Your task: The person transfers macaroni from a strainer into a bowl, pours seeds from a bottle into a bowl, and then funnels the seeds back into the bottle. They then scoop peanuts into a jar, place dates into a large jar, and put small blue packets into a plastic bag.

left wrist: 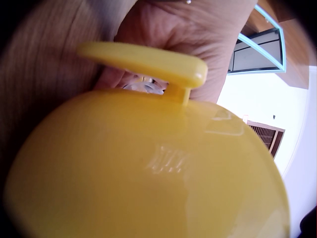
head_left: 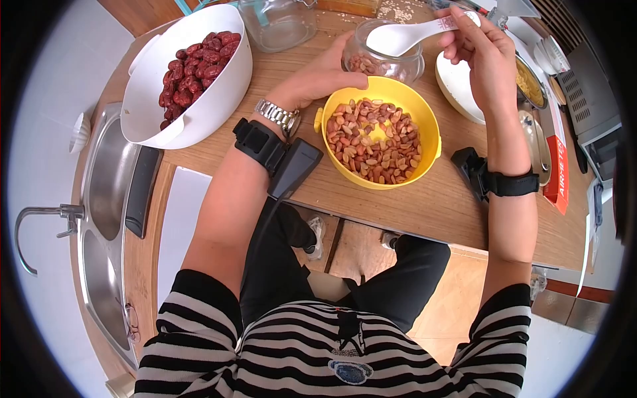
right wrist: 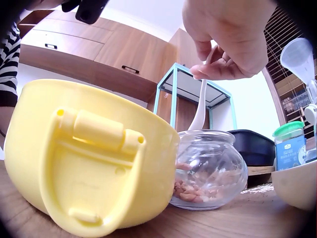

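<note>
My right hand pinches the handle of a white soup spoon, whose bowl dips at the mouth of a round glass jar. Some peanuts lie in the bottom of that jar. My left hand holds the jar's near left side, thumb in front by the yellow bowl's rim and fingers partly hidden behind the glass. Closer to me stands a yellow bowl with folding side clips. Shelled peanuts cover most of its floor, leaving a bare yellow patch in the middle.
A white tub of red dates stands at the left beside the sink. Behind it is a larger glass jar. A white bowl sits under my right hand, with a red box farther right.
</note>
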